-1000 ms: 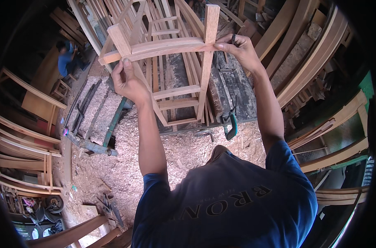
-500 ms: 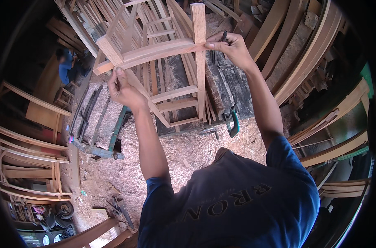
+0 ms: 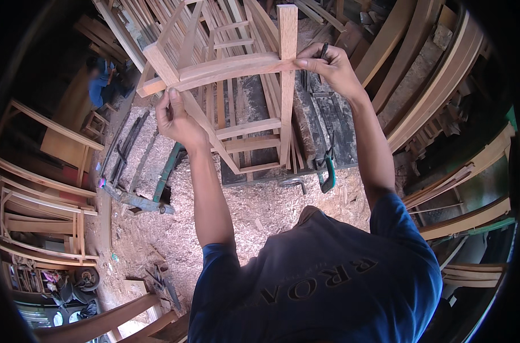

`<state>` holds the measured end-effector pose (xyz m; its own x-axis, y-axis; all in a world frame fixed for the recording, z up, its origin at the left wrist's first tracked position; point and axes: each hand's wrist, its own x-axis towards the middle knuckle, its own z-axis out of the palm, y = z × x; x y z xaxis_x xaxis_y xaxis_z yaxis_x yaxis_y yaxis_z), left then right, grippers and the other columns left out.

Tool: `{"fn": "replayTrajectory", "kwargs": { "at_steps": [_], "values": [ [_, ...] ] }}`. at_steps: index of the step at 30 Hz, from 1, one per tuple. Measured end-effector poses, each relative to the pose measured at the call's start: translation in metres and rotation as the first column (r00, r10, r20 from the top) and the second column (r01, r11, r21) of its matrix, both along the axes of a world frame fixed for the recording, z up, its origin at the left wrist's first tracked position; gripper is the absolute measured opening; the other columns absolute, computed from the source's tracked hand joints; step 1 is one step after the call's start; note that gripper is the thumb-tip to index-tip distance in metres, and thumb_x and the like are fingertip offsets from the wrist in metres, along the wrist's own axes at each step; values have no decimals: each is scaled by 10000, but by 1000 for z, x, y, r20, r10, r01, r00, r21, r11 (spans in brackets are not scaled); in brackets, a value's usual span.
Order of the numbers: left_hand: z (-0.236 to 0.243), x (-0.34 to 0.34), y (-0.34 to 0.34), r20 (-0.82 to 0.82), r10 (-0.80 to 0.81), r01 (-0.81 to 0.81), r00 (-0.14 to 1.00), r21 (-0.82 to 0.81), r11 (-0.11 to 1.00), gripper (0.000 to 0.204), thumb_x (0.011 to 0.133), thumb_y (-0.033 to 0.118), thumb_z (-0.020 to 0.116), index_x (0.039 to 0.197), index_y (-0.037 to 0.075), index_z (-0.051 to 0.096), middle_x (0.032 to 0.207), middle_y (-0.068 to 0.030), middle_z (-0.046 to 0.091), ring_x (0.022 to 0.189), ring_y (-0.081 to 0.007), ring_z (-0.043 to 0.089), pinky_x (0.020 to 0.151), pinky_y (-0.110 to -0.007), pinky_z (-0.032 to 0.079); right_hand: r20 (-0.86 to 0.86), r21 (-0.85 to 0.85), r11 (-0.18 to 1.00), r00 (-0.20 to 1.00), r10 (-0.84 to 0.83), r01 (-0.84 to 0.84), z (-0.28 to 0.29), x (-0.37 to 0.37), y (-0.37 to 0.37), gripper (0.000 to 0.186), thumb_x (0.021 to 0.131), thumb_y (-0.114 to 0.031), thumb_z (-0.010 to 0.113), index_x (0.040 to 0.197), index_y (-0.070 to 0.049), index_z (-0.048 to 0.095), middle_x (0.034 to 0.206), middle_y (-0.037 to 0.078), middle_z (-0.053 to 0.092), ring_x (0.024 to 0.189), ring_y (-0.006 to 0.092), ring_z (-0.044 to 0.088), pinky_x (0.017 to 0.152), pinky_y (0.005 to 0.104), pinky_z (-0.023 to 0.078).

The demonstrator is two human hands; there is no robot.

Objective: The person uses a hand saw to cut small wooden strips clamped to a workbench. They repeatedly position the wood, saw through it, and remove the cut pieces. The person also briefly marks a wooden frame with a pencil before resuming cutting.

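Note:
A slim curved wooden slat (image 3: 234, 76) lies across two posts of a wooden chair-like frame (image 3: 288, 34), right along the frame's curved rail. At the slat's left end my left hand (image 3: 183, 121) is closed, thumb and fingers pinching by the left post. My right hand (image 3: 333, 70) pinches the other end against the right post. A dark pen-like stick (image 3: 325, 50) is also tucked between the right hand's fingers. The frame's lower rungs (image 3: 250, 128) show between my forearms, above a dark workbench.
A green-handled clamp (image 3: 328, 174) hangs at the bench's front edge. Shavings cover the floor (image 3: 243, 211). Long boards (image 3: 386, 51) are stacked at right, and curved wooden frames (image 3: 43, 226) stand at left. Another person (image 3: 103, 83) in blue sits at far left.
The view has shifted slightly, so the frame and bench appear a little farther right. Both hands keep their grip on the slat's ends.

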<state>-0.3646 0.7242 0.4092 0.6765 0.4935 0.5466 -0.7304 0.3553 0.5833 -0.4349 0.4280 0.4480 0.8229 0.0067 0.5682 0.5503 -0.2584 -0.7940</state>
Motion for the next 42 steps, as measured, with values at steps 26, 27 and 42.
{"fn": "replayTrajectory", "kwargs": {
  "at_steps": [26,27,42],
  "values": [
    [-3,4,-11,20,156,-156,988,3,988,111,925,89,695,994,2,686,1010,-45,607,895,-126,600,791,-259,496,91,-95,992,993,-69,77,-3,2,-3,164,901,-134,726,996,-1,740,906,32,721,836,82,631,780,240,490],
    [-4,3,-10,3,170,-170,985,17,985,118,926,98,696,994,1,690,1010,-46,609,900,-128,598,797,-265,492,90,-92,992,993,-75,83,-4,4,-4,158,901,-128,724,996,-3,742,906,31,721,837,81,630,779,240,489],
    [-6,7,3,-40,124,-121,991,84,989,181,936,138,695,1018,-22,680,1013,-120,704,916,-143,645,832,-273,518,123,27,1000,992,-13,10,-8,6,0,149,902,-101,722,1015,-3,723,934,33,722,901,78,643,808,235,497]
  ]
}}
